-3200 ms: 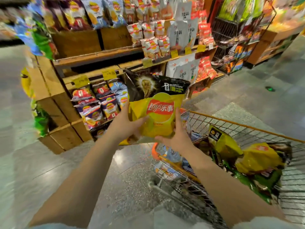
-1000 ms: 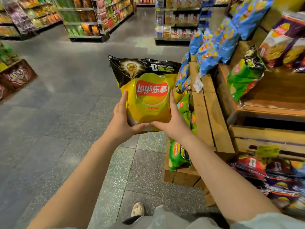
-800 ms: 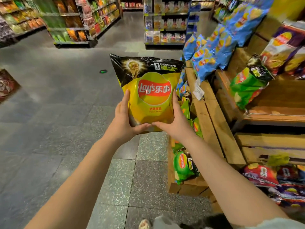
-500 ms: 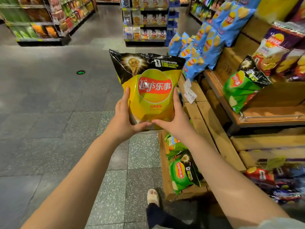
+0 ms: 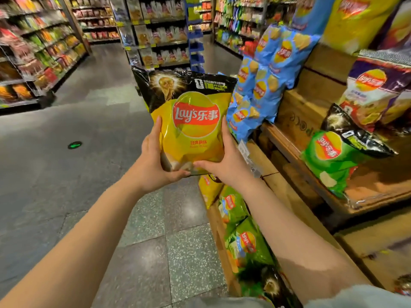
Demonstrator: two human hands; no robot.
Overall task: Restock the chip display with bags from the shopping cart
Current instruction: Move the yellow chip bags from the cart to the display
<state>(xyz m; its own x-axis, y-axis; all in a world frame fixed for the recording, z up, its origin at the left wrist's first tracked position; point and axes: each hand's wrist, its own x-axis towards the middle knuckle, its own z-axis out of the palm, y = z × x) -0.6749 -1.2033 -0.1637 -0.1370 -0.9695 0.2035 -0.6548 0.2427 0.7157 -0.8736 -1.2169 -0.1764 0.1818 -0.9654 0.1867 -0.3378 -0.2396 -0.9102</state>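
A yellow chip bag with a black top (image 5: 191, 121) is upright in front of me, held by both hands at its lower corners. My left hand (image 5: 155, 161) grips the left edge, thumb under the bottom. My right hand (image 5: 224, 161) grips the right edge the same way. The wooden chip display (image 5: 295, 121) rises in tiers on my right, with blue bags (image 5: 266, 85) hanging at its far end. A green bag (image 5: 333, 156) lies tilted on a middle shelf. More green bags (image 5: 244, 236) fill the low crate below my right arm. The shopping cart is out of view.
A grey tiled aisle floor (image 5: 77, 174) spreads to the left and ahead. Snack shelving (image 5: 33, 52) lines the far left and a shelf unit (image 5: 160, 36) stands ahead. Purple-and-white bags (image 5: 373, 94) sit on the upper right shelf. A green marker (image 5: 74, 145) lies on the floor.
I turned away from the cart and walked along the display, carrying the yellow bag in both hands. The blue and green bags on the right have drawn closer. My grip is unchanged.
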